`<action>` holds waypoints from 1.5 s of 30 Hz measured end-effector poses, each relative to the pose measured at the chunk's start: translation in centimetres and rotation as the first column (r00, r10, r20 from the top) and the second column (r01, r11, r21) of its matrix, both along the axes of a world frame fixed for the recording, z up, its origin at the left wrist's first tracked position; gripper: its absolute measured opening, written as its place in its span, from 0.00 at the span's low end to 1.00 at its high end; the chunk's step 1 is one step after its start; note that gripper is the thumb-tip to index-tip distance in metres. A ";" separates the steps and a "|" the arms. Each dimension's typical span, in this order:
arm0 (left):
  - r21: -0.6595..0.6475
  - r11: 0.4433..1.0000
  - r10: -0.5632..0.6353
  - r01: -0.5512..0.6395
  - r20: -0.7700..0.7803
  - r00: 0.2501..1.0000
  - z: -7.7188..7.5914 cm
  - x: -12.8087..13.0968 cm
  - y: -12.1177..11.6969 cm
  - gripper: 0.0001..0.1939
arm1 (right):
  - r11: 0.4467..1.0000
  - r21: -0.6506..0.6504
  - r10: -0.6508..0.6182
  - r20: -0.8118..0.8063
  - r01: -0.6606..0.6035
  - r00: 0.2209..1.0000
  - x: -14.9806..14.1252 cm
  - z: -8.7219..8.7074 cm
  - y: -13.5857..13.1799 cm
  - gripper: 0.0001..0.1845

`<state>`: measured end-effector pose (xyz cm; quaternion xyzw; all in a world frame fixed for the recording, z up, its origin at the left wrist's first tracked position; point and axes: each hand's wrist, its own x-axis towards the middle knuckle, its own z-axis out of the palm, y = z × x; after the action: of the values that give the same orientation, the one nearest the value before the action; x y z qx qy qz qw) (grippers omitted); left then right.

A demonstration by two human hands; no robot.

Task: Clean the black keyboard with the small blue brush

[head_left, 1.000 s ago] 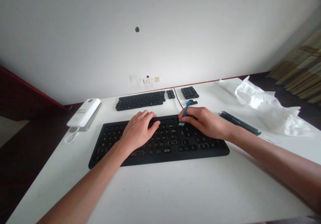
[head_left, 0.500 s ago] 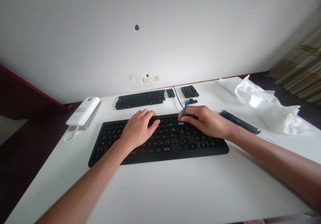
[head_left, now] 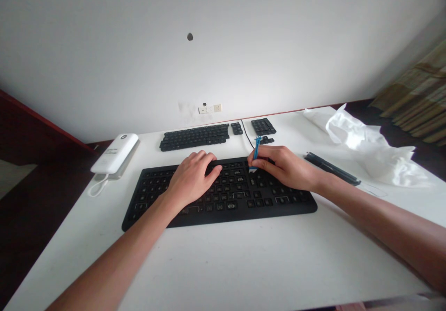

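Observation:
A black keyboard (head_left: 209, 218) with its keycaps off lies on the white table, its sockets and several metal stabiliser wires exposed. My left hand (head_left: 193, 176) holds its upper middle part, knuckles bent at the far edge and thumb lying over the sockets. Pinched in my right hand (head_left: 278, 162) is a small blue brush (head_left: 256, 150), nearly upright. Its white bristles touch the keyboard right of the main key block. Part of the right section is hidden under my right hand.
Behind the keyboard lie grouped black keycaps (head_left: 195, 136), a number-pad group (head_left: 264, 126) and a cable (head_left: 247, 135). A white power bank (head_left: 114, 153) with a looped cord stands left. To the right are a black strip-like object (head_left: 331, 168) and crumpled white plastic (head_left: 376, 148).
The brush has shifted very slightly and its handle stands a little more upright. My left hand stays in place on the keyboard.

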<state>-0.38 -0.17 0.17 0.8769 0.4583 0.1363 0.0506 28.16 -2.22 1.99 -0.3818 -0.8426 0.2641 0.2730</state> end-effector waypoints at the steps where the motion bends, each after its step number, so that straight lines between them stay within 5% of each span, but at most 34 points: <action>1: 0.001 1.000 0.001 -0.001 -0.003 1.000 0.0 0.0 0.0 0.14 | 1.000 0.002 -0.003 -0.003 0.003 1.000 0.0 -0.1 0.0 0.13; 10: 0.005 1.000 -0.001 0.001 0.005 1.000 -0.1 -0.1 0.0 0.14 | 0.996 -0.049 -0.077 -0.080 0.074 0.994 0.1 -0.4 0.1 0.14; 34: 0.004 1.000 -0.013 0.013 0.012 1.000 -0.1 -0.1 0.1 0.13 | 0.999 -0.031 -0.023 -0.058 0.022 0.998 0.0 -0.3 0.2 0.14; 45: -0.002 1.000 -0.014 0.014 0.009 1.000 0.0 -0.1 0.1 0.13 | 0.982 -0.188 -0.035 -0.090 0.017 0.995 0.6 0.2 0.3 0.15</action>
<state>-0.51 -0.11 0.16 0.8793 0.4522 0.1394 0.0544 28.75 -1.95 2.16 -0.4042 -0.7953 0.3561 0.2781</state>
